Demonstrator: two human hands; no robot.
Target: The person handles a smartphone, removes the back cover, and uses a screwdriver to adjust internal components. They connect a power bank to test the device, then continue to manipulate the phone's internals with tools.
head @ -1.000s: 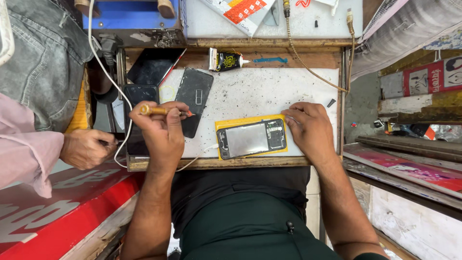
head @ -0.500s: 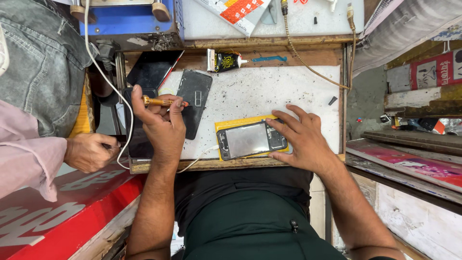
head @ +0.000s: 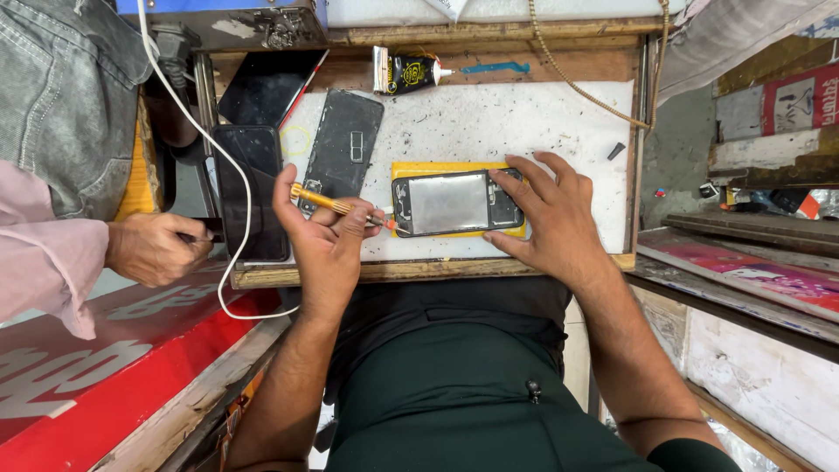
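Opened phone (head: 454, 203) lying flat on a yellow mat (head: 411, 170) near the front edge of the white surface (head: 507, 122), likely so it stays put. Right hand (head: 546, 214) spread wide, fingertips pressing its right end, gripping nothing. Left hand (head: 323, 236) curled around a thin yellow screwdriver (head: 336, 205), tip touching the phone's left end, wrist bent inward. Black back cover (head: 343, 150) lying near the back left corner.

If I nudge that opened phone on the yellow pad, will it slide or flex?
The opened phone looks rigid and flat, so it probably won't flex. The yellow pad likely grips it, and the right hand pins its end. Its exposed insides may be fragile.
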